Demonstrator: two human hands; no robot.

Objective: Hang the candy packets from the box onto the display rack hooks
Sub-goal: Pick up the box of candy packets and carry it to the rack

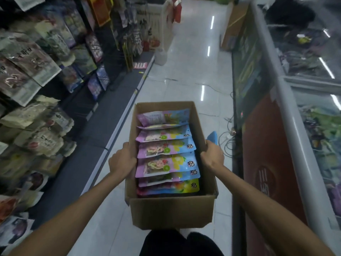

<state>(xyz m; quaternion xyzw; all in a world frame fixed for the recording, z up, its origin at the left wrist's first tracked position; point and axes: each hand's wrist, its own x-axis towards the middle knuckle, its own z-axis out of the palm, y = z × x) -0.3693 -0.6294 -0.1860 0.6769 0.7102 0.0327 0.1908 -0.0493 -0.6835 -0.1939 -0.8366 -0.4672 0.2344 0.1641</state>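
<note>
An open cardboard box [171,211] hangs in front of me over the aisle floor. Inside it lies a row of several candy packets [166,163], purple, yellow and blue, overlapping one another. My left hand [122,160] grips the box's left wall and my right hand [212,154] grips its right wall, fingers curled over the rims. The display rack [42,71] runs along the left, its hooks hidden behind hanging snack bags.
A chest freezer [287,126] with glass lids lines the right side. Cables [227,133] trail on the white tiled floor beside it. A blue shoe tip [212,136] shows past the box. Farther down the aisle stand a white bucket [160,56] and a brown box [234,24].
</note>
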